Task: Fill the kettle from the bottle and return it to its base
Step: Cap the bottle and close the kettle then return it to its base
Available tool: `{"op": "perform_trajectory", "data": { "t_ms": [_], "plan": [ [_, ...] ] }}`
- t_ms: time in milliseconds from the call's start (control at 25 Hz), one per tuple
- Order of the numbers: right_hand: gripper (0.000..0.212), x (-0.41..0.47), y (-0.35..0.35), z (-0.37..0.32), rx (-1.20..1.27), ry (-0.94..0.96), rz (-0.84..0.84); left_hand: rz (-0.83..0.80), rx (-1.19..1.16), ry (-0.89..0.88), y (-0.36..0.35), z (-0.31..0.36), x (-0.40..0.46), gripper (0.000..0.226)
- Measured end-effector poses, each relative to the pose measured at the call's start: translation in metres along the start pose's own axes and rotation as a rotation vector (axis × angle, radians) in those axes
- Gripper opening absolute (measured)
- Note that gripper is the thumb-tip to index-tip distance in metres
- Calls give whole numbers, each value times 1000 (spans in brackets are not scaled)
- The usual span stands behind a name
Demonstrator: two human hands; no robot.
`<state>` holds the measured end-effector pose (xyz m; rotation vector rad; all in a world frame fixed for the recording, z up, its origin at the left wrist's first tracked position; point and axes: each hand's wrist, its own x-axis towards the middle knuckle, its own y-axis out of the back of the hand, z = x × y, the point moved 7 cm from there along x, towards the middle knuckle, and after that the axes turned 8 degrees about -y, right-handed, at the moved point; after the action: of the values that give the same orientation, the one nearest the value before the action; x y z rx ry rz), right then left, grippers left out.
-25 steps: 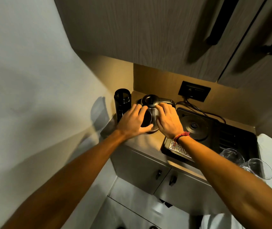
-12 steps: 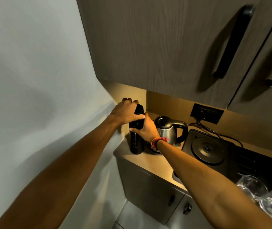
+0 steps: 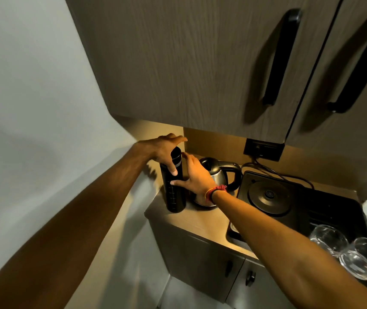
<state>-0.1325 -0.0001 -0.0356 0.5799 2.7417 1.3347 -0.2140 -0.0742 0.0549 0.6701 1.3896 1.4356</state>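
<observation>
Both hands on the bottle, kettle parked right next to it

The tall black bottle stands upright at the left end of the counter. The left hand is curled over its cap, thumb down the front, and the right hand wraps the body just below, so 2 closed grips on 1 bottle. The steel kettle sits on the counter just right of the bottle, partly behind the right hand, off its round black base, which sits on the black tray. 2 glasses are at the far right.
</observation>
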Motion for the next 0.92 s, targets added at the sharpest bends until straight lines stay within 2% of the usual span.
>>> {"op": "perform_trajectory", "data": {
  "t_ms": [80, 120, 200, 280, 360, 400, 480, 560, 720, 920],
  "plan": [
    [114, -6, 27, 17, -259, 95, 56, 132, 72, -45, 9, 17, 5, 116],
    [116, -9, 43, 30, -315, 112, 90, 203, 87, -88, 8, 32, 10, 110],
    [116, -13, 70, 64, -337, 30, 82, 289, 88, -146, -8, 66, 27, 94],
    [109, -14, 80, 99, -303, -152, -92, 264, 102, -123, -37, 94, 49, 83],
    [93, -15, 75, 118, -327, -276, -251, 176, 124, 0, -63, 99, 67, 91],
    [79, -14, 74, 123, -339, -297, -264, 118, 115, 78, -73, 94, 74, 101],
    [51, -8, 74, 125, -336, -299, -205, 22, 48, 189, -86, 82, 84, 118],
    [36, -7, 74, 126, -318, -284, -149, -8, 3, 220, -95, 75, 94, 121],
    [27, -8, 74, 125, -294, -266, -96, 32, -11, 224, -102, 65, 102, 121],
    [25, -16, 90, 124, -253, -288, 17, 86, -30, 226, -103, 68, 107, 109]
  ]
}}
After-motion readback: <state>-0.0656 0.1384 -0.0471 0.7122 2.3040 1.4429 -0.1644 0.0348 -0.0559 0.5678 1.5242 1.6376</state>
